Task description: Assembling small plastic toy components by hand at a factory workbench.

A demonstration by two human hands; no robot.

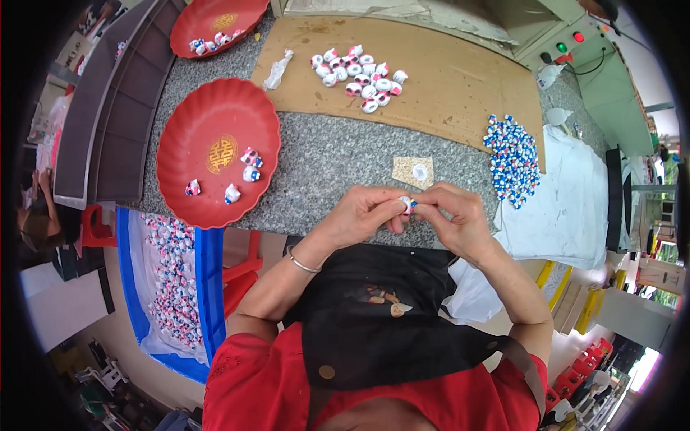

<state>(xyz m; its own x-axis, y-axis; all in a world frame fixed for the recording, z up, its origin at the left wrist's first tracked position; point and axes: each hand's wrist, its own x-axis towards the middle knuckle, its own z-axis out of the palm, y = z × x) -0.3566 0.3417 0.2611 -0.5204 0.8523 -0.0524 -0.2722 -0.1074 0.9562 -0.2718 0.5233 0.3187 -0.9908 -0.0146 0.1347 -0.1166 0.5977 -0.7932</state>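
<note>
Just over the front edge of the table, my left hand [365, 213] and my right hand [460, 219] meet in a pinch on a small white, pink and blue toy figurine [407, 206]. Fingertips cover much of it. Beyond my hands lies a beige speckled pad [404, 171] with a round white spot. A loose group of white and pink toy heads [359, 74] rests on the cardboard sheet [445, 86]. To the right is a heap of tiny blue, white and pink pieces [512, 161]. Several figurines [232, 194] lie in the red scalloped tray [180, 136] at left.
A second red tray [205, 21] stands farther back. Beside the table at left, a blue crate [210, 287] holds many figurines in a plastic liner. Grey bins [108, 122] border the left side. At right are a white cloth [550, 215] and a green machine housing [611, 93].
</note>
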